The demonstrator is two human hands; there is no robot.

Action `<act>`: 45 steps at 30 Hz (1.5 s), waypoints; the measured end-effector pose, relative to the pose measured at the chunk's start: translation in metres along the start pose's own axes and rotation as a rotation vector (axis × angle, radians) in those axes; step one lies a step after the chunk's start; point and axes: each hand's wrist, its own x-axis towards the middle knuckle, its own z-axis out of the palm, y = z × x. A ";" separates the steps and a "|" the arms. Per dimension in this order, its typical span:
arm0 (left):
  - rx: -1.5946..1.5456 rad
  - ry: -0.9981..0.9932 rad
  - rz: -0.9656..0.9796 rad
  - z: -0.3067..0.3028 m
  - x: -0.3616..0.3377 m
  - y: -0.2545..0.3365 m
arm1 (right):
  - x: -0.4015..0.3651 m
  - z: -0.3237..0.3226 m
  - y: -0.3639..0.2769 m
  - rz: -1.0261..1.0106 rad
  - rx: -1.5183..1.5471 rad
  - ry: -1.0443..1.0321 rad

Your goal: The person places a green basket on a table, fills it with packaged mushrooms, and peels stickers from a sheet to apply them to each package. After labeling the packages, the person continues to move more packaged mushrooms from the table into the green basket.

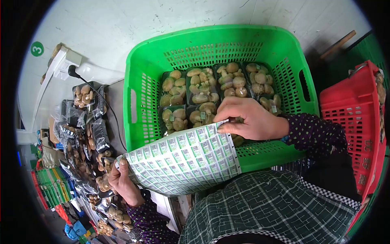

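Note:
A sheet of stickers [183,158], printed with rows of small green-and-black code labels, is stretched between my two hands. My left hand [124,183] pinches its left corner, thumb on top. At the upper right corner, my right hand [250,118] has thumb and fingers closed on the sheet's edge. Behind the sheet stands a green plastic basket [219,34] holding several wrapped trays of mushrooms [202,83]. Small labels show on some of the front trays. The sheet and my right hand hide part of the nearest trays.
More wrapped mushroom packs [83,95] are piled on the left, with a black cable [107,105] running beside them. A red crate [349,130] stands to the right. Stacked green crates [50,185] show at the far left. A white wall [174,16] rises behind the basket.

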 end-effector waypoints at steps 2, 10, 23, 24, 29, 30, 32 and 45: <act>0.000 0.026 -0.020 0.004 0.001 -0.002 | -0.001 0.001 -0.007 0.054 0.062 0.009; -0.057 -0.017 -0.051 -0.001 0.006 -0.014 | 0.002 0.000 0.009 -0.390 -0.262 0.131; -0.004 0.007 -0.106 -0.009 0.004 -0.025 | 0.056 -0.036 0.208 0.359 -0.624 0.128; -0.036 0.003 -0.113 -0.006 0.004 -0.023 | 0.064 -0.036 0.184 0.338 -0.585 0.134; -0.107 0.038 -0.119 0.000 0.004 -0.019 | 0.058 -0.014 0.032 0.198 0.256 -0.479; -0.109 0.038 -0.118 0.000 0.005 -0.019 | 0.053 -0.009 0.020 0.142 0.254 -0.529; -0.073 0.019 -0.092 -0.002 0.005 -0.020 | 0.045 -0.005 0.010 0.063 0.160 -0.469; -0.074 0.104 -0.155 -0.002 -0.006 -0.011 | 0.091 -0.023 0.086 0.210 0.010 -0.064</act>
